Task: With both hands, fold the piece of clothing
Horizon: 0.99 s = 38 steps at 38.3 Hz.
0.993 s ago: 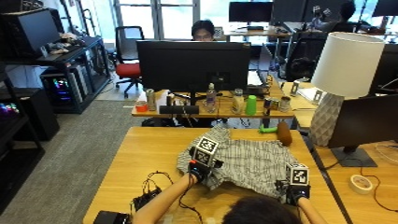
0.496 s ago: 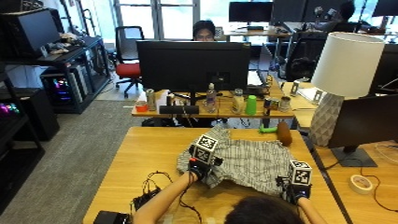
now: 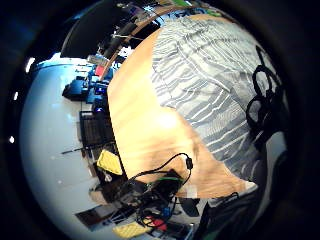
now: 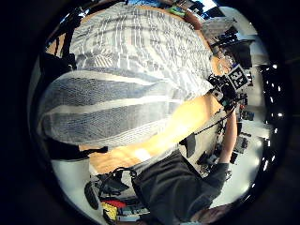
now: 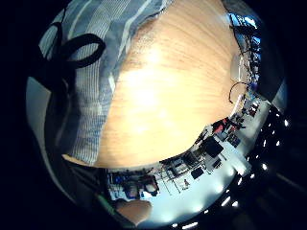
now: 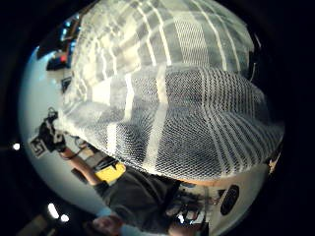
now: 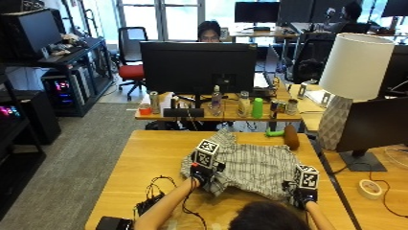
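1. One striped shirt (image 7: 255, 165) lies on the table (image 7: 146, 158).
2. Two gloved hands are on it: the left hand (image 7: 201, 175) and the right hand (image 7: 303, 195).
3. One lamp (image 7: 349, 86) stands at the right.
4. One large monitor (image 7: 198, 67) stands behind the table.
5. One green bottle (image 7: 257, 108) stands on the far desk.
6. One roll of tape (image 7: 368, 189) lies near the lamp.

No text, label, brand, number or sign can be read on anything in view, near or far, on the table or behind it.
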Each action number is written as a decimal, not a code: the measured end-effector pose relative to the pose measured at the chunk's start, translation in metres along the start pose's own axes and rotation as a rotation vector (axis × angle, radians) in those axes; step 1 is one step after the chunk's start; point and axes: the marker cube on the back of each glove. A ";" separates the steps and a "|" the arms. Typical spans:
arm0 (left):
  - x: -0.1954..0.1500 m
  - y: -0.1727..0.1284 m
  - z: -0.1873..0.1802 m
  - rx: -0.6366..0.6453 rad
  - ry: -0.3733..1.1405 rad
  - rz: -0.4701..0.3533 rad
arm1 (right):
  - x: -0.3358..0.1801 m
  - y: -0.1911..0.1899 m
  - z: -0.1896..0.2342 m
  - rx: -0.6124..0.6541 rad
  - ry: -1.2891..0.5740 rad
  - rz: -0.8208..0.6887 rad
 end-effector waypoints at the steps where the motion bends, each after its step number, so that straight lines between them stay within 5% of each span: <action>1: 0.000 0.001 0.001 -0.009 0.004 0.004 | -0.005 0.012 -0.005 0.000 -0.003 -0.007; 8: -0.004 0.008 0.010 -0.085 0.021 0.041 | 0.002 -0.019 0.005 -0.001 -0.035 -0.117; 24: -0.006 0.052 -0.015 -0.281 -0.001 0.235 | -0.005 0.050 -0.046 -0.085 0.112 -0.174; 38: -0.035 0.055 -0.095 -0.251 0.055 0.170 | -0.025 0.104 -0.166 0.051 0.112 -0.165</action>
